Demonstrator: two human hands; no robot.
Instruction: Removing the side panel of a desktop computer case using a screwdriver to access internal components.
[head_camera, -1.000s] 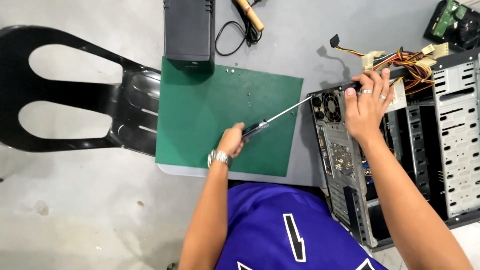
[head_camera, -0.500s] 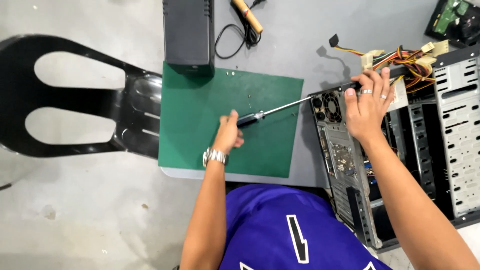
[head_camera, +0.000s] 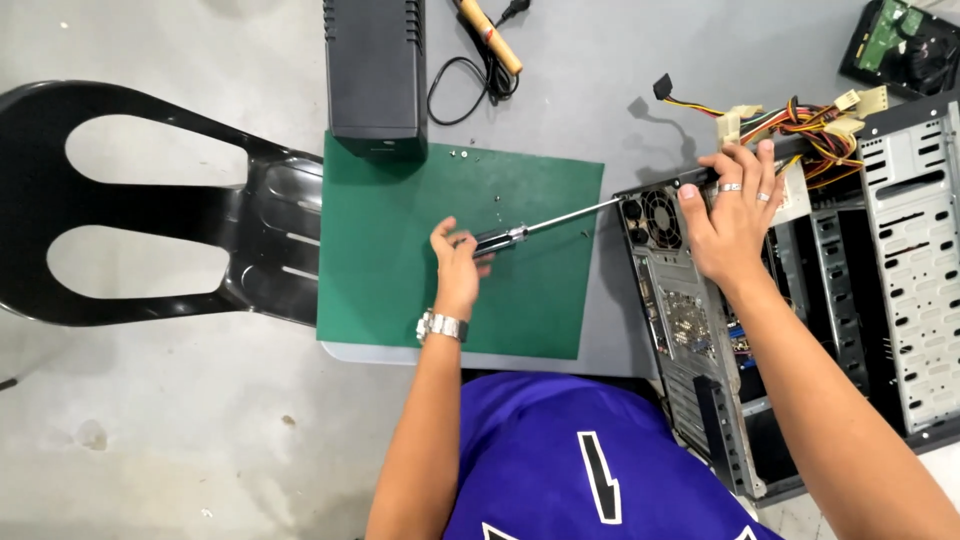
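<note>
Left hand (head_camera: 458, 265) grips screwdriver (head_camera: 520, 236), tip at computer case (head_camera: 690, 330) rear corner; right hand (head_camera: 732, 215) lies flat, steadying case. Several loose screws (head_camera: 462, 153) already on green mat (head_camera: 400, 290); case side open.

I can't see where the screwdriver (head_camera: 545, 226) tip meets the computer case (head_camera: 700, 330); it's too small. My right hand (head_camera: 730, 215) covers the case's top edge. The case, the hard drive (head_camera: 900, 45) and the black chair (head_camera: 140, 205) are cropped by the frame edges.

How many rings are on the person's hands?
2 silver metal rings, both on the right hand: one, one on neighbouring fingers. The left hand shows none; some may be hidden.
</note>
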